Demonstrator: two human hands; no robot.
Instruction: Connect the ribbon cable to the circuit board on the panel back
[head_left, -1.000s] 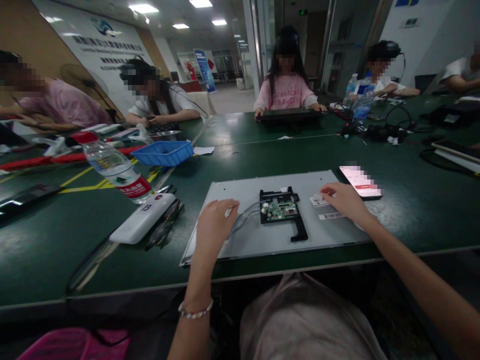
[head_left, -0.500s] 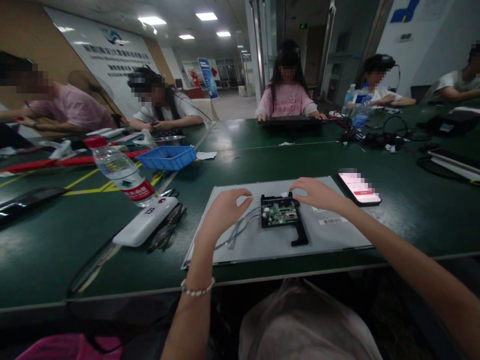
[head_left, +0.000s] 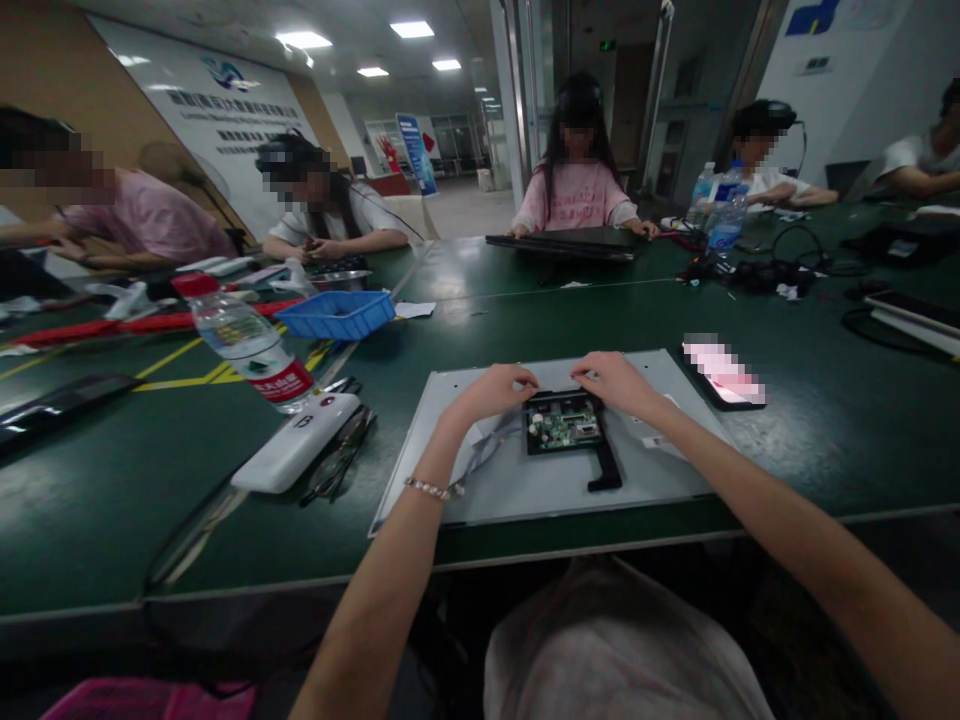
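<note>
My two hands at the far edge of the black bracket (head_left: 609, 466); can't tell if either pinches it.
Left hand (head_left: 496, 392): fingers curled, small gap at most between thumb and index, tips by the bracket's far-left corner; contact unclear. Right hand (head_left: 611, 382): same curled shape at the far-right corner, grip hidden by my own fingers. Bracket lies on the grey panel (head_left: 517, 492), around a green circuit board (head_left: 556, 430), its one leg pointing near-right. Grey cables (head_left: 491, 448) run off its left side, partly behind my left hand and wrist. Panel sits flat on the green table (head_left: 300, 555), close to the near edge. Phone (head_left: 739, 388) just beyond the panel's right side; white case (head_left: 294, 445) and glasses (head_left: 339, 462) to the left, bottle (head_left: 264, 358) tilted in view behind them.
</note>
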